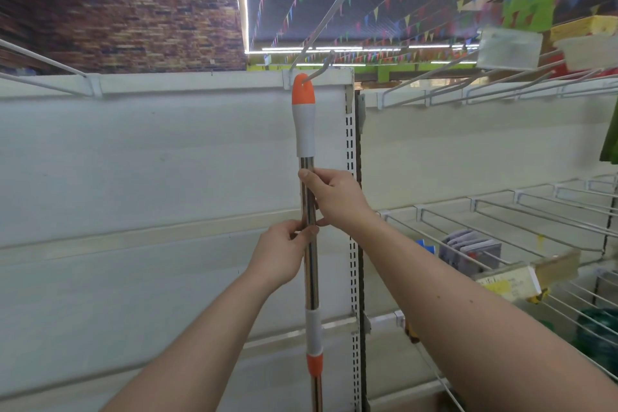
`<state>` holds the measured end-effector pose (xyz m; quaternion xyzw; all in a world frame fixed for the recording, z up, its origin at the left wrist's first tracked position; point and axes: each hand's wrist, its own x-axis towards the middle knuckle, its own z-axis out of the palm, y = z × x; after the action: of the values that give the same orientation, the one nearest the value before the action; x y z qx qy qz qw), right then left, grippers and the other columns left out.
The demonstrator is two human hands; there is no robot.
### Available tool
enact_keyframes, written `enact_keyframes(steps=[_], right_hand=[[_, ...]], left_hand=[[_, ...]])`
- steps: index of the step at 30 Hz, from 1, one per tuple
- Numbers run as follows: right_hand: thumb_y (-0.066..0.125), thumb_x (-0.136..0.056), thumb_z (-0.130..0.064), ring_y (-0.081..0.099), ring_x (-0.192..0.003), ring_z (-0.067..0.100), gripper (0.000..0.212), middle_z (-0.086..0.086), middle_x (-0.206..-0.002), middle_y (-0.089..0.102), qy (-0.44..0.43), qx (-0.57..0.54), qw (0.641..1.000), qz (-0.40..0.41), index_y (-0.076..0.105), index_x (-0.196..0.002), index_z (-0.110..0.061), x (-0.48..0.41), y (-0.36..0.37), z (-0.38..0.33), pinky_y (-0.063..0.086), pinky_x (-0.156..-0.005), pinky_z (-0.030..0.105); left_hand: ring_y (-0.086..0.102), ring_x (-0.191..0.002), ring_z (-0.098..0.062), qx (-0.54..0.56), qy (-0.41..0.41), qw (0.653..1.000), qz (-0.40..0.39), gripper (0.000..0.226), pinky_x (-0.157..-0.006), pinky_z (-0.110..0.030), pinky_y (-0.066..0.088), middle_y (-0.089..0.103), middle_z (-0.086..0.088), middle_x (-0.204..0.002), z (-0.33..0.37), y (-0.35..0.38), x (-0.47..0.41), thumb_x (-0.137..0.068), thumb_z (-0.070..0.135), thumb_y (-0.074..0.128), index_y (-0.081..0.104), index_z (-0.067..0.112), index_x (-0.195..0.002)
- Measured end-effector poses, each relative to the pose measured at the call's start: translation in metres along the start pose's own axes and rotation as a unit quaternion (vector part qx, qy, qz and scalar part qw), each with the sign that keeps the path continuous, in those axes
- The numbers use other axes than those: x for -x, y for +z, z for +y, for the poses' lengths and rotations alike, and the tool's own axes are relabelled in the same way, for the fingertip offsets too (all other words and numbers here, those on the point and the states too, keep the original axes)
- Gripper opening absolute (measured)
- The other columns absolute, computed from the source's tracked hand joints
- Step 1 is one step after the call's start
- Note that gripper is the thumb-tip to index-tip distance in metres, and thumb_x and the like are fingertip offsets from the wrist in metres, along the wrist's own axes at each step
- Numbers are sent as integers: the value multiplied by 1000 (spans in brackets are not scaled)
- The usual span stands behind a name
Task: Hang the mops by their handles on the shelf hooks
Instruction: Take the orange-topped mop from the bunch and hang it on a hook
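Mop handle [304, 130] is standing upright near the white back panel [150, 160]. Its orange cap [303, 92] is threading onto the wire shelf hook [320, 67]. Right hand [336, 202] is gripping the chrome shaft high and left hand [281, 256] is pinching it just below, likely steadying the pole so the eyelet seats.

Mop handle [311, 278]: polished metal pole, standing upright. The top end carries a white grip with an orange cap [303, 90]. The tip of a grey wire shelf hook [322, 65], fixed to the top rail [200, 82], enters the cap's hanging hole. Lower on the pole sits a white collar with an orange band [314, 344]. Mop head out of view. Further wire hooks [434, 90] project from the rail to the right
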<state>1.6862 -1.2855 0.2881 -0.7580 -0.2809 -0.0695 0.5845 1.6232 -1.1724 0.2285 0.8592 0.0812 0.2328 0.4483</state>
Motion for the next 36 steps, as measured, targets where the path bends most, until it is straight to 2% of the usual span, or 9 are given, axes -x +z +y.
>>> enact_keyframes(steps=[6, 9, 14, 18, 21, 26, 31, 33, 36], right_hand=[[57, -102, -46, 39, -60, 22, 54, -9, -48, 32, 3, -21, 1000, -12, 58, -93, 7, -13, 5, 3, 58, -73, 70], [58, -102, -45, 40, -62, 22, 53, -12, -45, 31, 11, -24, 1000, -10, 60, -95, 8, -20, 8, 6, 59, -73, 69], [58, -102, -45, 35, -54, 19, 41, -9, -48, 29, 19, -28, 999, -17, 57, -77, -12, -31, 11, 8, 60, -70, 68], [57, -103, -44, 35, -49, 15, 42, -12, -44, 30, 20, -25, 999, -12, 56, -73, -16, -38, 13, 12, 61, -71, 66], [56, -104, -45, 37, -50, 16, 42, -13, -44, 33, 17, -18, 1000, -7, 55, -69, -22, -43, 15, 13, 60, -75, 67], [55, -105, -45, 44, -56, 18, 32, -5, -53, 39, 28, -19, 999, -22, 69, -90, -21, -49, 15, 11, 63, -76, 62], [55, -105, -44, 42, -59, 19, 44, -3, -56, 37, 27, -25, 999, -21, 71, -106, -4, -54, 18, 14, 63, -75, 61], [55, -105, -44, 41, -57, 19, 42, -6, -52, 36, 20, -32, 999, -10, 66, -88, -7, -54, 20, 15, 61, -67, 54], [52, -107, -42, 40, -54, 17, 43, -7, -51, 41, -1, -5, 1000, 8, 53, -73, -16, -51, 25, 13, 43, -63, 34]], left_hand=[[72, -95, -34, -9, -2, 1000, -5, 20, -81, -51, 58, 75, -18, -99, -7, 1, -18, -100, 41, 56, 71, 30, -92], [72, -97, -34, -9, -1, 1000, -5, 19, -81, -49, 59, 75, -17, -102, -9, 0, -24, -100, 42, 56, 68, 39, -85], [70, -90, -37, -14, 6, 1000, -11, 28, -68, -37, 53, 74, -20, -99, -12, 0, -34, -100, 43, 54, 70, 54, -80], [70, -90, -40, -12, 2, 1000, -7, 20, -64, -34, 49, 74, -22, -99, -15, 1, -44, -100, 41, 55, 71, 43, -89], [62, -77, -27, -7, -1, 1000, -7, 23, -63, -34, 47, 67, -12, -85, -17, 0, -50, -101, 38, 55, 67, 40, -82], [67, -84, -35, 0, -14, 1000, 1, 24, -65, -35, 48, 71, -21, -92, -20, 1, -57, -100, 39, 58, 69, 34, -79], [69, -98, -40, -9, -12, 1000, 10, 23, -70, -43, 55, 73, -23, -105, -22, 3, -62, -99, 40, 58, 68, 30, -82], [70, -96, -39, -10, -19, 1000, 14, 24, -74, -50, 58, 74, -22, -103, -22, 3, -61, -100, 41, 57, 66, 32, -79], [71, -93, -38, -9, -23, 1000, 18, 24, -68, -40, 51, 74, -20, -98, -21, 2, -60, -100, 41, 57, 68, 27, -84]])
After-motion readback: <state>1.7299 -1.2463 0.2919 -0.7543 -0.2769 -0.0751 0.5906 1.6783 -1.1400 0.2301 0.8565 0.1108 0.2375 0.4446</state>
